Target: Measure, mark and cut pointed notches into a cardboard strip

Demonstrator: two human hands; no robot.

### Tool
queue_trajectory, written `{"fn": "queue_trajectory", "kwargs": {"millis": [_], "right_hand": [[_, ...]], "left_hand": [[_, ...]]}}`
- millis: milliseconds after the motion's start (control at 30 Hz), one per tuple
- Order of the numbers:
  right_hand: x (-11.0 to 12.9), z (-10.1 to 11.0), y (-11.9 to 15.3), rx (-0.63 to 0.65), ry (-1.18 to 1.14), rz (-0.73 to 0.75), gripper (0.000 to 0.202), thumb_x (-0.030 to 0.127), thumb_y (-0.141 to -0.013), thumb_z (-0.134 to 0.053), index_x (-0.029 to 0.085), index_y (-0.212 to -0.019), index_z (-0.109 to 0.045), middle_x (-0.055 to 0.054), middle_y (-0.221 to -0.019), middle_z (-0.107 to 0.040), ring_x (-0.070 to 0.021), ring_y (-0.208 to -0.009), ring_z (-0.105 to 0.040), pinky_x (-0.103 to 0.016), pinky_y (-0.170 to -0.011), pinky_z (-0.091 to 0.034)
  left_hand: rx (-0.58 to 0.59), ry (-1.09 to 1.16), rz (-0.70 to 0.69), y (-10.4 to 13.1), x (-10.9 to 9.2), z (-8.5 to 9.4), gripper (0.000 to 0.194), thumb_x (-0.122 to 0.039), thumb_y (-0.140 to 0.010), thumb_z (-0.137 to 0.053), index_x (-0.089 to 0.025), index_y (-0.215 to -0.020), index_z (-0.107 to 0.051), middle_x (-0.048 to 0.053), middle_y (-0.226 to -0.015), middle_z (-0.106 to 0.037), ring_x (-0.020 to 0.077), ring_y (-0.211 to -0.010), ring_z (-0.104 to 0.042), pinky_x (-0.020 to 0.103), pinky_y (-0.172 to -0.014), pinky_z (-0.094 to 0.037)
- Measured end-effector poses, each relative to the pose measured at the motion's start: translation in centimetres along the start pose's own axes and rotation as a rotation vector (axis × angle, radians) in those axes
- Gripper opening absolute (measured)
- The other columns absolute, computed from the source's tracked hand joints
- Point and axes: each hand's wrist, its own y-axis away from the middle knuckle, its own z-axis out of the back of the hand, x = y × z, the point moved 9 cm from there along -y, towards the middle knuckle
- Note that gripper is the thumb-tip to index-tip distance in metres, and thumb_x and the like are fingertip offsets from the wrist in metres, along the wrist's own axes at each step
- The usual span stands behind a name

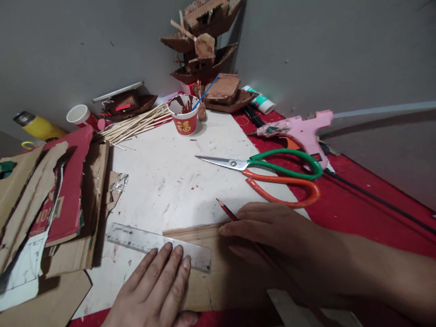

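Note:
My left hand (156,281) lies with its fingers stretched out, their tips on the lower edge of a clear plastic ruler (136,237). The ruler slants across a piece of brown cardboard (200,288) and the white board under it. A dark red pencil (226,210) sticks out from my right hand (279,240), its point up and to the left. That hand is closed around the pencil and rests over the cardboard's right side. Beyond it lie scissors (235,163) with one green and one orange handle, blades pointing left.
Cardboard scraps (68,181) are piled at the left. Behind the white board (153,181) are wooden sticks (139,123), a red paper cup (184,122) with a blue stick, and brown model boats (204,59). A pink glue gun (306,129) lies on the red cloth (368,190), its black cord running right.

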Motion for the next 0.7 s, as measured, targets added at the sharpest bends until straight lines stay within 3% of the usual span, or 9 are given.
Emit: {"fn": "queue_trajectory", "kwargs": {"millis": [333,700], "right_hand": [[-0.34,-0.47,-0.02,0.015,-0.030,-0.019,0.015,0.006,-0.093,-0.052,0.015,-0.094,-0.065,-0.004,-0.075,-0.065,-0.0164,-0.067,-0.056,-0.027,-0.061,-0.038],[-0.51,-0.93,0.13,0.018,-0.017,-0.009,0.015,0.007,-0.093,-0.052,0.016,-0.096,-0.064,-0.003,-0.075,-0.063,-0.0162,-0.065,-0.053,-0.028,-0.059,-0.035]], "left_hand": [[0.034,-0.005,-0.003,0.23,0.13,-0.33,0.050,-0.051,-0.095,-0.055,-0.012,-0.122,-0.068,0.009,-0.124,-0.071,0.0246,-0.120,-0.063,0.035,-0.113,-0.037],[0.048,-0.004,-0.016,0.17,0.29,-0.45,0.055,-0.055,-0.094,-0.054,-0.011,-0.125,-0.066,0.010,-0.129,-0.069,0.0286,-0.123,-0.061,0.038,-0.102,-0.049]]}}
